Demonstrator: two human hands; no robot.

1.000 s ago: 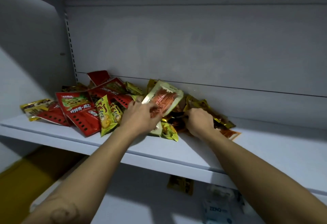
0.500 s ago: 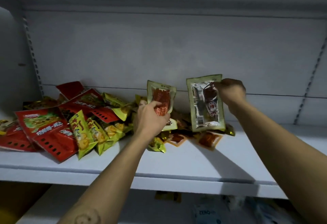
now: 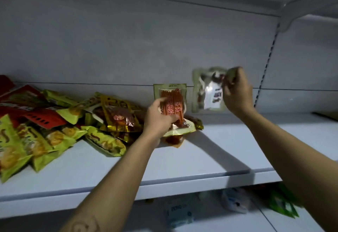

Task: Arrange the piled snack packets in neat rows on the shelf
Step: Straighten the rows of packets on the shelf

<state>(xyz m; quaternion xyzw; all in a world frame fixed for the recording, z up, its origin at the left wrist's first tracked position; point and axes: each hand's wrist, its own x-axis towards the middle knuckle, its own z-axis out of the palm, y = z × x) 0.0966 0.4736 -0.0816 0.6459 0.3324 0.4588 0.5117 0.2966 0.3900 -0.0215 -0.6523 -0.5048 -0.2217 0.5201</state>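
Head view: the left hand (image 3: 158,121) holds an orange stick packet (image 3: 172,101) upright in its fingers beside the pile (image 3: 73,122), the right hand (image 3: 237,93) grips a blurred clear packet (image 3: 207,94) above the shelf (image 3: 201,160), so row-building seems barely begun and next calls for squaring it down.

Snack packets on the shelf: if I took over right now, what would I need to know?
Left grip holds the red-stick packet upright at the pile's right edge.
Right grip holds a pale, blurred packet upright just right of it, near the back wall.
The pile lies jumbled at the left of the shelf.
Done: no row is set yet.
Left: stand these two side by side, then probably sort the pile into rows.
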